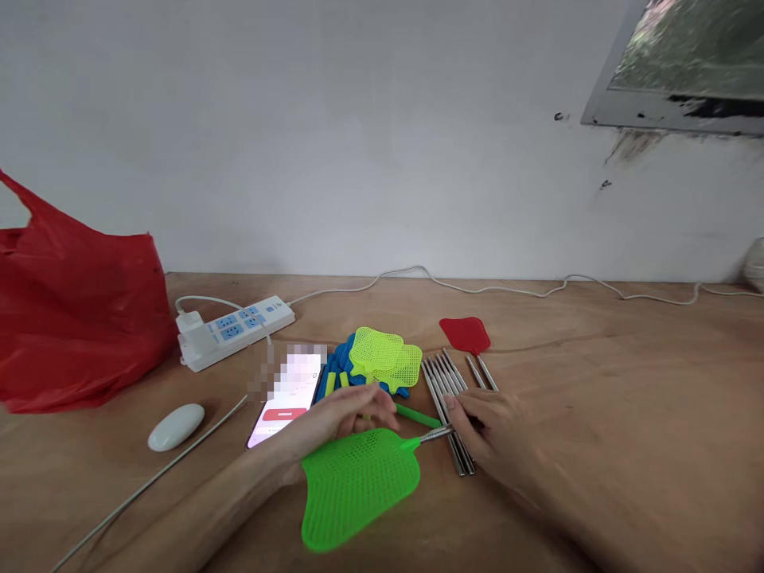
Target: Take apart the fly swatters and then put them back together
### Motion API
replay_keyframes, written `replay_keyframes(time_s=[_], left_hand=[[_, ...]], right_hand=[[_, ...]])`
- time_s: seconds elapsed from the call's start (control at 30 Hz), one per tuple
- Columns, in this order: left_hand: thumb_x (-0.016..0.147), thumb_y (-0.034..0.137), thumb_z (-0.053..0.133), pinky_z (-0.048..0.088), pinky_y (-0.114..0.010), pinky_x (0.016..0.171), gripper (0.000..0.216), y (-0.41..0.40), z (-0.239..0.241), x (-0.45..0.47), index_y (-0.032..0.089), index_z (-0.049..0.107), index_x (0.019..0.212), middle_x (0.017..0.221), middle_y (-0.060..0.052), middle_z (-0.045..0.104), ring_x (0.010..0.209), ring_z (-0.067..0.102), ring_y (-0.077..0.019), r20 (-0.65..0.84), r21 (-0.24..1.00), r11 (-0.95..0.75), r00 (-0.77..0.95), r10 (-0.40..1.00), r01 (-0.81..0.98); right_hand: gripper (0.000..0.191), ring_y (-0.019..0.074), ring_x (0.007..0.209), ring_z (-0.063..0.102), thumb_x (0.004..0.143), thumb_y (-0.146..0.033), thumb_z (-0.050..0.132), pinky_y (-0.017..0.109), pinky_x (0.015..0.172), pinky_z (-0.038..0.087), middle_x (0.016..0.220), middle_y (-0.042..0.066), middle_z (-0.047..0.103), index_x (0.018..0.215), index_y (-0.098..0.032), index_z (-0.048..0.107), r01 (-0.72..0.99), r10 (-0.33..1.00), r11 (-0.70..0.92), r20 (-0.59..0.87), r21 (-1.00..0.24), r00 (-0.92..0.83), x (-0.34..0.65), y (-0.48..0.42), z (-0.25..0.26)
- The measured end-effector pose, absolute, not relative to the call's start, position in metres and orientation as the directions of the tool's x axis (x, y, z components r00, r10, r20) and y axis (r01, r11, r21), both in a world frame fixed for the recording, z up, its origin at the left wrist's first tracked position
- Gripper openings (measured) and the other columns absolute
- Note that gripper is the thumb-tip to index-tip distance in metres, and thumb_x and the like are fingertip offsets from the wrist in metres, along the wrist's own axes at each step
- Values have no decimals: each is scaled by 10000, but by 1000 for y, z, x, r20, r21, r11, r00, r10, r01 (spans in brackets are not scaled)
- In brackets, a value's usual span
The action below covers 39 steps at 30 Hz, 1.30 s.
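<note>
My left hand [346, 418] lies over the top edge of a bright green fly swatter head [355, 485], fingers together and pressed on it. My right hand [495, 434] is closed in a pinch on the metal rod [434, 434] that enters the green head's neck. Under that hand lies a row of several bare metal rods [445, 382]. A pile of yellow-green swatter heads [385, 358] sits on blue ones [334, 370] just beyond my left hand. A red swatter [465, 334] on its rod lies further back.
A phone [286, 402] with a lit screen lies left of the pile. A white power strip [235, 330], a white mouse [176, 426] and a red plastic bag [72, 318] are at the left. A white cable [507, 288] runs along the wall.
</note>
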<state>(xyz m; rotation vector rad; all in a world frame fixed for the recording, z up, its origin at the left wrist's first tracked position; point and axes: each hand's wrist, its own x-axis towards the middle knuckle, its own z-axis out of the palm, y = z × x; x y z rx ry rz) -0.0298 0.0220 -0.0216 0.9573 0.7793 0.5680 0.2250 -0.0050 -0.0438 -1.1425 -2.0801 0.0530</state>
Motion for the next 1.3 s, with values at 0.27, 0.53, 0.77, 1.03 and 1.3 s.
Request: replay_keyframes(time_s=[0.27,0.53,0.77,1.03,1.3], left_hand=[[1001,565,402,543,-336,729,463,25,-19,-35,173,647,1020,975,-100,675,850,645,-223,166,975,-195,225,960,111],[978,174,486,469,-423,949,305,-5,-34,-14,212,595,1260,1085,-79,668,1025,624,-255,336,371,-769,697,633,520],[996,253,496,413,-487,981,320,-8,-39,-2,194,566,1302,1078,-87,648,1006,596,-276,270,152,-803,758,594,575],[1025,310,458,379,-508,983,325,-8,-42,0,193,534,1319,1105,-99,613,1039,557,-290,233,188,-745,708,667,640],[1032,264,443,403,-471,931,187,-9,-45,-2,193,614,1005,1009,-65,595,962,552,-257,237,224,-769,732,639,598]], right_hand=[[524,127,470,344,965,-621,433,276,469,221,516,-41,368,640,-222,530,389,981,188,194,-902,-25,239,10,-43],[372,104,542,464,813,-555,727,224,497,388,657,-52,528,934,-227,599,-292,982,-132,-85,-947,-169,229,13,-47],[293,106,651,555,804,-445,793,225,614,456,736,-8,636,910,-205,661,-424,978,-153,-75,-892,-195,228,12,-44],[326,112,661,564,739,-436,850,229,605,471,741,0,642,915,-190,728,-452,982,-171,-117,-876,-147,227,13,-45],[418,125,685,598,682,-477,877,256,661,502,849,38,710,958,-187,758,-401,990,-132,-98,-907,-103,227,14,-40]])
